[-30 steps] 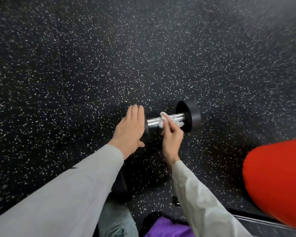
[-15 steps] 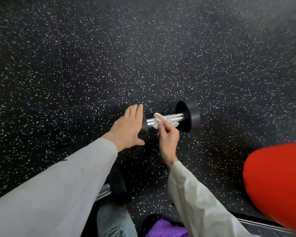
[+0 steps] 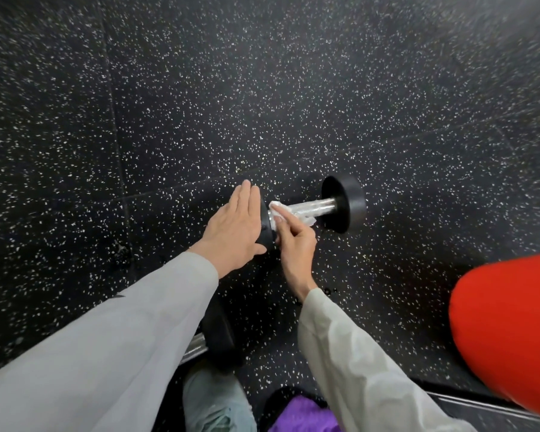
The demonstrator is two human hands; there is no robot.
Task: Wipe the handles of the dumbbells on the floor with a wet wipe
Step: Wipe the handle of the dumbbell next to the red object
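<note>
Flooring (image 3: 262,88) of speckled black rubber carries the dumbbell (image 3: 343,208) we are cleaning, while a second dumbbell (image 3: 214,336) lies half hidden under our left sleeve. Our left hand (image 3: 234,227), fingers straight and pressed together, steadies the near weight. Our right hand (image 3: 295,241) pinches the wet wipe (image 3: 296,212) against the chrome handle (image 3: 317,206), and since a second ago it has slid from mid-bar toward the left end, so we judge this handle nearly covered.
</note>
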